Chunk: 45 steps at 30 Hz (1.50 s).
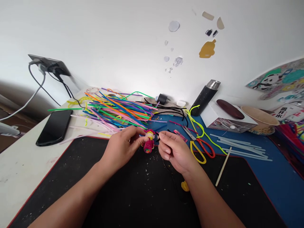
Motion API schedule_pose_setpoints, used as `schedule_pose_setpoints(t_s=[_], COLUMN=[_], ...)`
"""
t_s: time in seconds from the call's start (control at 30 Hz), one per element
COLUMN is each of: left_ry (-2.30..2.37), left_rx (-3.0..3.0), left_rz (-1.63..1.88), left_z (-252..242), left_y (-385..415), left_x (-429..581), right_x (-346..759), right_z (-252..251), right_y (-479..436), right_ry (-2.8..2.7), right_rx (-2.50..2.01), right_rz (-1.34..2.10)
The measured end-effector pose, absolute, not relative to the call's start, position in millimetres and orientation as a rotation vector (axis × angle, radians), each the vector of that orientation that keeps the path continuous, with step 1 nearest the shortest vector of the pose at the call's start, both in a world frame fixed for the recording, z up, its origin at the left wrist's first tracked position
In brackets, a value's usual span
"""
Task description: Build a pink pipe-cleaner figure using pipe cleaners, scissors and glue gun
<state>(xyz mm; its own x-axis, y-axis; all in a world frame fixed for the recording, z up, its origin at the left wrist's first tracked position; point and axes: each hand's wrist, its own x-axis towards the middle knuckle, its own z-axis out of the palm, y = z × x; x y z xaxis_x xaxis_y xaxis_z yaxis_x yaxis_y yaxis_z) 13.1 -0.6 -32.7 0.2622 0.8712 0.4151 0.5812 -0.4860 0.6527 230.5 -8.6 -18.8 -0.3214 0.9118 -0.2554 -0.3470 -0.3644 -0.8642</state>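
Note:
My left hand [125,142] pinches a small magenta and cream pipe-cleaner figure [148,145] between thumb and fingers, above the black mat [133,190]. Close on its right, my right hand [174,148] is closed in a pinch on a short black pipe cleaner [157,136], whose tip points at the figure. My fingers hide part of both. Whether the black piece touches the figure I cannot tell. Scissors [196,138] with red and yellow handles lie just right of my right hand. A yellow lump [185,186] rests beside my right forearm.
Behind my hands spreads a pile of coloured pipe cleaners [118,109], with black ones [171,110] to its right. A phone [54,127] lies at left. On the right are a wooden stick [223,166], translucent sticks [244,148], a black flask [205,98] and a box [231,118].

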Motion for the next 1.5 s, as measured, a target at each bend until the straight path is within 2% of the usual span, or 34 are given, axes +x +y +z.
schedule_pose_setpoints(t_s=[0.1,0.33,0.73,0.93,1.27,1.5], left_ry=[1.53,1.647,1.796,1.772,1.582,1.457], left_rx=[2.041,1.959,2.097,2.105,2.017,1.881], left_rz=[0.863,0.514,0.136,0.245,0.857,1.061], left_z=[-34,-28,-24,-24,-27,-15], left_y=[3,-5,-18,-20,-13,-8], left_x=[11,25,48,46,28,18], right_x=[233,228,228,229,233,242], right_z=[-18,-23,-22,-21,-15,-15], right_y=[-6,-7,-8,-7,-6,-3], right_ry=[-0.929,-1.001,-1.027,-1.043,-1.027,-1.087], right_rx=[-1.029,-1.089,-1.109,-1.11,-1.137,-1.164], right_rz=[1.711,1.668,1.617,1.598,1.555,1.418])
